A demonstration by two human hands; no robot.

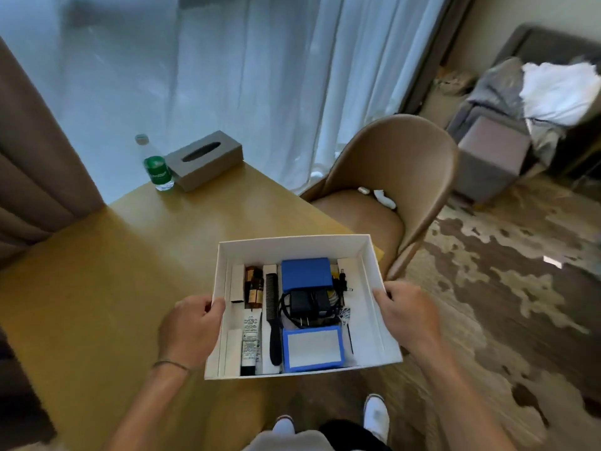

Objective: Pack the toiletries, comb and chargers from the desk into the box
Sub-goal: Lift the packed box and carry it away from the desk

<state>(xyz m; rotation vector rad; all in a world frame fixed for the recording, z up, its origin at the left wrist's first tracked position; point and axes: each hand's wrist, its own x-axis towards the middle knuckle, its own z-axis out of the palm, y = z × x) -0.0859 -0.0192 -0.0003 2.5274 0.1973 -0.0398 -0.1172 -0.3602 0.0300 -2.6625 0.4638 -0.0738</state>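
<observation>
I hold a white open box (294, 247) over the near right corner of the wooden desk (130, 255). My left hand (190, 330) grips its left wall and my right hand (405, 315) grips its right wall. Inside lie a brown bottle (254, 288), a white tube (251, 340), a black comb (272, 315), a black charger (307, 307) with its cable, a blue box (306, 273) at the back and a blue-edged box (311, 349) at the front.
A green-labelled water bottle (157, 169) and a grey tissue box (206, 159) stand at the desk's far edge. A tan chair (390, 177) sits to the right of the desk. Curtains hang behind. Grey furniture with laundry (527, 102) stands far right.
</observation>
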